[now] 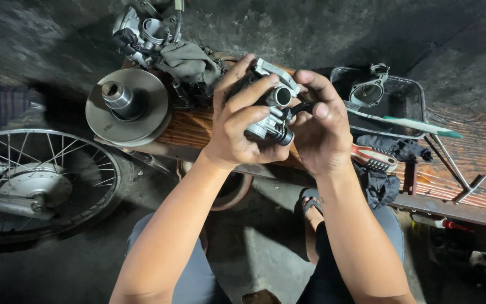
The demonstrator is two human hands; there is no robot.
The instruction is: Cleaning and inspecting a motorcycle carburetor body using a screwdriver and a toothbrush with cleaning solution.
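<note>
Silver-grey carburettor [271,110] with black fittings noted; behind it an orange-brown ribbed bench [479,163]; to its left a dull grey pulley disc [127,107] and a chrome-spoked wheel [40,180]; to its right a black tray [406,98], a white-and-green toothbrush [406,122] and red-handled pliers [375,157].

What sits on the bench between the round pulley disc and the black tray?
In the head view, both hands hold a grey carburetor between the pulley disc and black tray.
</note>
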